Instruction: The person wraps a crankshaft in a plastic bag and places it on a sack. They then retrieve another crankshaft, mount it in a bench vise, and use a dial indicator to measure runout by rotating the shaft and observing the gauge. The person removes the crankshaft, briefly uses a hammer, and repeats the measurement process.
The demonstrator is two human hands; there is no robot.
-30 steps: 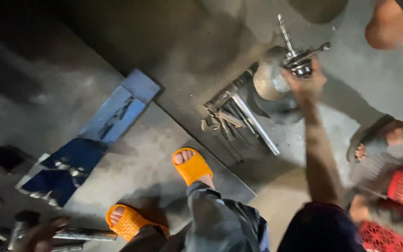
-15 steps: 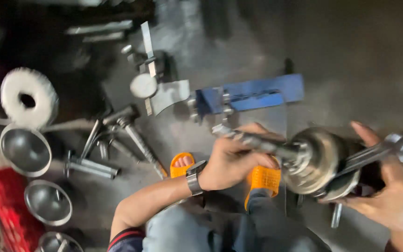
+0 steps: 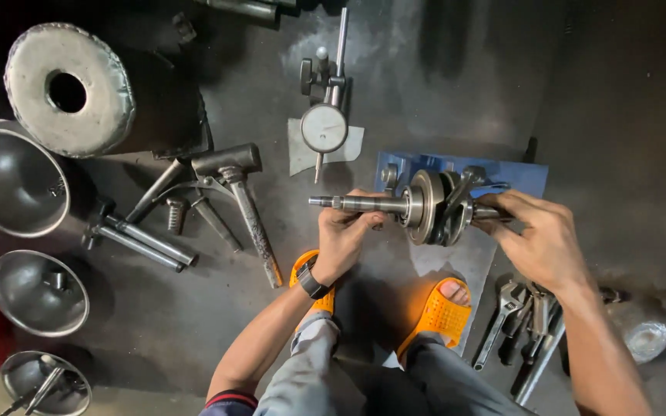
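- I held a motorcycle-type crankshaft [image 3: 433, 206] level in the air above the floor, over my feet and in front of a blue stand [image 3: 518, 176].
- My left hand [image 3: 346, 231] was wrapped shut around the long shaft end, fingers curled over the top and thumb under it, with the threaded tip sticking out past my knuckles.
- My right hand [image 3: 543, 237] was clamped on the other, shorter shaft end, just beside the connecting rod, which stood up between the webs.
- I judged the piece heavy for its size, all stiff steel, with most of the weight in the round webs at the middle; a grip at both shaft ends kept it balanced.
- The metal looked bare and probably oily, so I judged it slippery, and the loose rod could swing and pinch a finger.
- Below it were my orange sandals [image 3: 439, 316] on the dark concrete floor [image 3: 626, 100].
- A dial indicator [image 3: 324, 128] on its stand lay just beyond, on a scrap of paper.
- To the left lay a hammer [image 3: 240, 192] and steel pins [image 3: 144, 243]; further left, metal bowls [image 3: 9, 181] and a welded drum [image 3: 71, 88].
- Spanners [image 3: 522, 320] lay by my right forearm.
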